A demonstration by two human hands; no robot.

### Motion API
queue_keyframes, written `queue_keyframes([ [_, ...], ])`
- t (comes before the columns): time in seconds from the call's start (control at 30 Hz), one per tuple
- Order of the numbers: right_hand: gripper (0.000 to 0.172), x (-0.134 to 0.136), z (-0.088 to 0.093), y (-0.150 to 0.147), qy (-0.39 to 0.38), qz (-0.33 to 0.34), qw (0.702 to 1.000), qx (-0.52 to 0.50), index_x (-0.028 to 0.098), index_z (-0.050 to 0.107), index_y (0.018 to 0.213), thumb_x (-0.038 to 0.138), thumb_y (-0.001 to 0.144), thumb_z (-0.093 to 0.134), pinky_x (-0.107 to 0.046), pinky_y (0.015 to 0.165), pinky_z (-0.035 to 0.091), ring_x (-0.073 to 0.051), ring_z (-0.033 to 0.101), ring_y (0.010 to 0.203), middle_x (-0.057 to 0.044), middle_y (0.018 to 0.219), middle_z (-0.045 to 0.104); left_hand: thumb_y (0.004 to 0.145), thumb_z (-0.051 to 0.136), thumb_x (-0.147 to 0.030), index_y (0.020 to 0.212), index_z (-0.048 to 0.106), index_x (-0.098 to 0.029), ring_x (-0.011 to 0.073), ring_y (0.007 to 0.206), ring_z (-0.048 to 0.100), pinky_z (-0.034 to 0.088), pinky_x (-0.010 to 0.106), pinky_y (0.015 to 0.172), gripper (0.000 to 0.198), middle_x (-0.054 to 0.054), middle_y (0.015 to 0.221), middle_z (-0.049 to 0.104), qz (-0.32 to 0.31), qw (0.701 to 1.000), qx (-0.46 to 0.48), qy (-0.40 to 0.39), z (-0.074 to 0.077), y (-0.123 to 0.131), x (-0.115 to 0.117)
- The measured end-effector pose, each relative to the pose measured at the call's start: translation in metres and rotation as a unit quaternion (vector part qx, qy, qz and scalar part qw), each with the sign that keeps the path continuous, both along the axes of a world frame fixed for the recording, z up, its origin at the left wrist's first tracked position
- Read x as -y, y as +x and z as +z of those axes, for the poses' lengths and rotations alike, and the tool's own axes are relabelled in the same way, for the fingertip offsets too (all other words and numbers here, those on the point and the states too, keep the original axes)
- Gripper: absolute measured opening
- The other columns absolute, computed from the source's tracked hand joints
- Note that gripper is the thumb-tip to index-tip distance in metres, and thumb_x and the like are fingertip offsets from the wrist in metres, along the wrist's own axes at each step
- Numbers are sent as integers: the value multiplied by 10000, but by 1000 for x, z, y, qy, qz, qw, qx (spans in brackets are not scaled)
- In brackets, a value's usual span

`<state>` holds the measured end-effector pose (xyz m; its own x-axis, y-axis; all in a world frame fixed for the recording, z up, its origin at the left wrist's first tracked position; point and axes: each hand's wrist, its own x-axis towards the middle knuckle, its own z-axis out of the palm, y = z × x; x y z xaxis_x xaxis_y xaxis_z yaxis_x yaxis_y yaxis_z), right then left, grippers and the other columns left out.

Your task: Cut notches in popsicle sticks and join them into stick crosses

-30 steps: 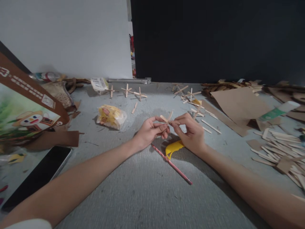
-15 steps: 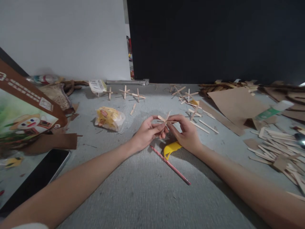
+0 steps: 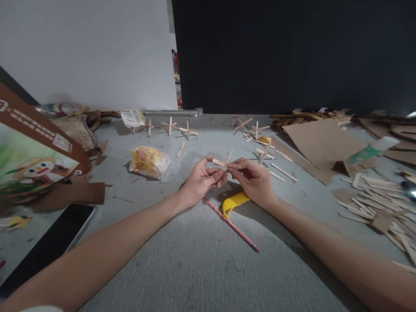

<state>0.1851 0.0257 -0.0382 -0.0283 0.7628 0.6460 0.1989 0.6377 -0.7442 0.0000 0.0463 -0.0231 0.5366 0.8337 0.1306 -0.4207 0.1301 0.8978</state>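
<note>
Between my two hands is a small cross-shaped piece made of wooden craft sticks (image 3: 220,162), raised above the table. My left hand (image 3: 200,181) pinches it at its left and lower side. The fingers of my right hand (image 3: 256,180) are closed on its right-hand stick. Fingertips hide the middle of the piece. Just below my hands lie a pink pencil (image 3: 240,234) and a yellow curved plastic tool (image 3: 234,202), which touches or overlaps the pencil; its right end is partly covered by my right hand.
Several finished-looking stick crosses (image 3: 170,125) stand at the back. Loose craft sticks (image 3: 386,203) pile up at right, near a glue stick (image 3: 373,149) and cardboard (image 3: 321,141). A yellow packet (image 3: 148,162), a phone (image 3: 48,242) and a brown printed bag (image 3: 39,151) are at left.
My right hand's fingers have closed farther over the right stick of the cross, covering more of it. The cross has tilted slightly. Everything on the table stays put.
</note>
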Motion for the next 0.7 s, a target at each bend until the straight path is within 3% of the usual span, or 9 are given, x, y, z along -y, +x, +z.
queue_keyframes([
  [0.2, 231, 1, 7, 3, -31, 30, 999, 14, 242, 699, 894, 452, 977, 745, -347, 705, 612, -193, 743, 795, -54, 875, 785, 747, 952, -467, 1099, 466, -235, 105, 566, 596, 412, 245, 586, 644, -28, 719, 731, 19, 1000, -8, 1, -1, 0, 2],
  [0.4, 206, 0, 7, 6, -18, 60, 998, 28, 246, 674, 860, 395, 983, 745, -349, 720, 605, -194, 747, 798, -55, 879, 785, 749, 943, -494, 1074, 497, -221, 107, 557, 584, 405, 240, 574, 616, -30, 680, 721, 14, 1000, -13, 12, -2, -1, 2],
  [0.7, 147, 2, -3, 5, 26, -26, 999, 24, 252, 723, 910, 386, 963, 753, -354, 670, 595, -194, 728, 724, -36, 816, 766, 832, 866, -548, 1146, 461, -232, 115, 563, 583, 399, 251, 584, 602, -19, 701, 715, 47, 992, -70, 90, 6, -2, 8],
])
